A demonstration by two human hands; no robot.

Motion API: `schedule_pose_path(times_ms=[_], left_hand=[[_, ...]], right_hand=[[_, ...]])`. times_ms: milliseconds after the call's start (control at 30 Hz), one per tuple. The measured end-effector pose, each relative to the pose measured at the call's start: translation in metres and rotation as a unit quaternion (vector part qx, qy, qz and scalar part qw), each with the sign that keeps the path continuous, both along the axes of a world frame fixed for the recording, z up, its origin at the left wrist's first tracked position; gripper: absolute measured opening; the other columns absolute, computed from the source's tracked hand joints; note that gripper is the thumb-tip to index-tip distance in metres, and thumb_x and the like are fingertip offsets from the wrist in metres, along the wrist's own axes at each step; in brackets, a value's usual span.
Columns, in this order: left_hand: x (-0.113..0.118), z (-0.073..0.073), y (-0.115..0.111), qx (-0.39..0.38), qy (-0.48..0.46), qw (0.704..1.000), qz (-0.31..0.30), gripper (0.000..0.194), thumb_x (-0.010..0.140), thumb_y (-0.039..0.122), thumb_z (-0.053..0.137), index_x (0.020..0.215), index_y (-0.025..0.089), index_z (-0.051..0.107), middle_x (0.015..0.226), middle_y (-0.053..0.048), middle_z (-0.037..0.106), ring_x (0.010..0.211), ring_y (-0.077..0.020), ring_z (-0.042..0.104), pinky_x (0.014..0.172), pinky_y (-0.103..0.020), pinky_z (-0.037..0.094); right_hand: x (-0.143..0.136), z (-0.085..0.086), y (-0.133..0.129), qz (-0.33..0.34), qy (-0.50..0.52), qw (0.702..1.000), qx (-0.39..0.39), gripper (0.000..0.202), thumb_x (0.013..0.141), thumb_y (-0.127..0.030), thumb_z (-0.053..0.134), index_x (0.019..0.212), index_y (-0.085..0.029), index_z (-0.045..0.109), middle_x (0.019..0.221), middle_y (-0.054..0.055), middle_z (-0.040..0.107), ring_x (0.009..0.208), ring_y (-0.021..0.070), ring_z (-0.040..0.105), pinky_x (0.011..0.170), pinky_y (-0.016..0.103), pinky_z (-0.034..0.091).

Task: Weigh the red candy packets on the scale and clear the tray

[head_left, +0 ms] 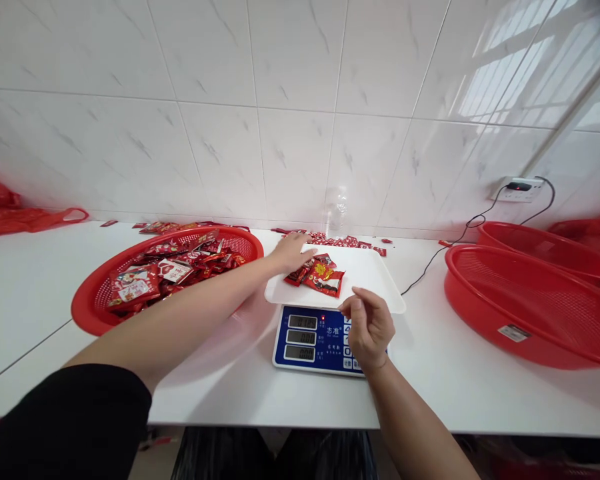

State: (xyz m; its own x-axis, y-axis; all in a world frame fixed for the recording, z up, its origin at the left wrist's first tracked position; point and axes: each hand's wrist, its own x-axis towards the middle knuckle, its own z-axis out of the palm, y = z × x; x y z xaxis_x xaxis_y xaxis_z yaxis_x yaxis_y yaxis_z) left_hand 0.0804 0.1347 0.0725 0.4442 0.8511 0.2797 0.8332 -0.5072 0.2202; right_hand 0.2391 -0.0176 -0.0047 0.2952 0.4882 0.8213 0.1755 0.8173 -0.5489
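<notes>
Several red snack packets (325, 279) lie in a small pile on the white tray (375, 270) of a digital scale (307, 365). Reaching across from the left, my left hand (291, 253) is at the pile's left side, its fingers stretched out and apart. Whether the palm touches a packet is hidden. My right hand (370, 328) hovers over the scale's keypad near the tray's front edge, fingers loosely curled, with nothing visible in them. To the left, a red plastic basket (87, 303) holds many similar packets, partly covered by my left forearm.
Large red baskets (500, 300) stand on the right. Small red packets (347, 241) lie along the wall beside a clear plastic container (337, 210). A black cord (460, 235) runs from the wall socket (520, 189) toward the scale. Red plastic bags (25, 217) lie far left.
</notes>
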Motion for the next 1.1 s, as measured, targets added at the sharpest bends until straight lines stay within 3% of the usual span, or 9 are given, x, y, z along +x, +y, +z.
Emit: schedule_pose_path(times_ms=[133, 300, 400, 533, 633, 767, 867, 933, 1100], left_hand=[[-0.045, 0.020, 0.007, 0.019, -0.030, 0.998, 0.055, 0.042, 0.090, 0.040, 0.047, 0.123, 0.016, 0.055, 0.129, -0.012, 0.056, 0.119, -0.0252, 0.051, 0.103, -0.037, 0.035], [-0.095, 0.030, -0.009, 0.023, -0.084, 0.985, 0.151, 0.040, 0.085, 0.046, 0.054, 0.113, 0.017, 0.059, 0.111, -0.010, 0.065, 0.102, -0.0257, 0.059, 0.093, -0.037, 0.042], [-0.109, 0.032, -0.027, 0.027, -0.129, 0.977, 0.169, 0.042, 0.084, 0.048, 0.055, 0.111, 0.017, 0.060, 0.104, -0.010, 0.068, 0.099, -0.0262, 0.061, 0.090, -0.039, 0.045], [-0.104, 0.030, -0.062, 0.093, -0.187, 0.970, 0.123, 0.040, 0.089, 0.045, 0.050, 0.118, 0.018, 0.057, 0.112, -0.009, 0.066, 0.106, -0.0241, 0.060, 0.095, -0.041, 0.045], [-0.087, 0.017, -0.093, 0.206, -0.218, 0.953, 0.046, 0.034, 0.092, 0.036, 0.048, 0.121, 0.019, 0.053, 0.120, -0.008, 0.062, 0.114, -0.0225, 0.056, 0.100, -0.041, 0.043], [-0.063, -0.020, -0.120, 0.353, -0.240, 0.899, -0.102, 0.037, 0.090, 0.022, 0.052, 0.126, 0.021, 0.045, 0.120, -0.010, 0.059, 0.115, -0.0227, 0.055, 0.098, -0.043, 0.047], [-0.055, -0.053, -0.125, 0.380, -0.259, 0.868, -0.187, 0.050, 0.087, 0.016, 0.054, 0.133, 0.023, 0.037, 0.121, -0.012, 0.055, 0.113, -0.0237, 0.056, 0.089, -0.042, 0.053], [-0.055, -0.070, -0.124, 0.372, -0.275, 0.865, -0.193, 0.053, 0.087, 0.015, 0.053, 0.136, 0.021, 0.035, 0.121, -0.014, 0.054, 0.113, -0.0249, 0.055, 0.088, -0.044, 0.053], [-0.059, -0.084, -0.127, 0.321, -0.307, 0.873, -0.200, 0.051, 0.090, 0.016, 0.048, 0.138, 0.017, 0.033, 0.122, -0.017, 0.054, 0.114, -0.0257, 0.054, 0.092, -0.047, 0.050]], right_hand=[[0.000, 0.005, 0.000, -0.001, 0.031, 0.999, 0.016, 0.027, 0.093, -0.015, 0.047, 0.118, -0.024, 0.055, 0.068, -0.003, 0.061, 0.057, 0.0101, 0.058, 0.054, 0.025, 0.051], [-0.001, 0.004, -0.001, 0.009, -0.005, 1.000, 0.015, 0.028, 0.093, -0.015, 0.047, 0.118, -0.024, 0.054, 0.068, -0.003, 0.060, 0.059, 0.0109, 0.059, 0.056, 0.027, 0.052], [-0.002, 0.001, -0.001, 0.016, -0.008, 1.000, 0.008, 0.028, 0.093, -0.015, 0.047, 0.119, -0.024, 0.055, 0.069, -0.003, 0.060, 0.059, 0.0109, 0.059, 0.056, 0.027, 0.051], [-0.002, -0.001, 0.000, 0.024, -0.010, 1.000, 0.002, 0.029, 0.093, -0.014, 0.048, 0.118, -0.024, 0.055, 0.070, -0.002, 0.061, 0.060, 0.0109, 0.059, 0.056, 0.026, 0.050], [-0.003, -0.003, 0.000, 0.030, -0.013, 0.999, -0.002, 0.029, 0.093, -0.014, 0.048, 0.119, -0.024, 0.055, 0.070, -0.002, 0.061, 0.060, 0.0108, 0.059, 0.056, 0.026, 0.050], [-0.006, -0.006, -0.001, 0.032, -0.021, 0.999, -0.022, 0.027, 0.094, -0.015, 0.047, 0.118, -0.025, 0.055, 0.071, -0.003, 0.061, 0.061, 0.0108, 0.059, 0.058, 0.026, 0.051], [-0.007, -0.002, 0.002, 0.009, -0.038, 0.998, -0.057, 0.025, 0.094, -0.021, 0.048, 0.118, -0.025, 0.054, 0.080, 0.000, 0.063, 0.070, 0.0127, 0.062, 0.064, 0.029, 0.053], [-0.006, 0.007, 0.008, -0.023, -0.076, 0.992, -0.096, 0.025, 0.094, -0.026, 0.049, 0.118, -0.025, 0.053, 0.093, 0.004, 0.064, 0.084, 0.0156, 0.063, 0.071, 0.032, 0.054], [-0.004, 0.038, 0.038, -0.055, -0.306, 0.932, -0.185, 0.048, 0.089, -0.050, 0.052, 0.131, -0.026, 0.048, 0.135, 0.012, 0.047, 0.128, 0.0258, 0.042, 0.102, 0.046, 0.041]])
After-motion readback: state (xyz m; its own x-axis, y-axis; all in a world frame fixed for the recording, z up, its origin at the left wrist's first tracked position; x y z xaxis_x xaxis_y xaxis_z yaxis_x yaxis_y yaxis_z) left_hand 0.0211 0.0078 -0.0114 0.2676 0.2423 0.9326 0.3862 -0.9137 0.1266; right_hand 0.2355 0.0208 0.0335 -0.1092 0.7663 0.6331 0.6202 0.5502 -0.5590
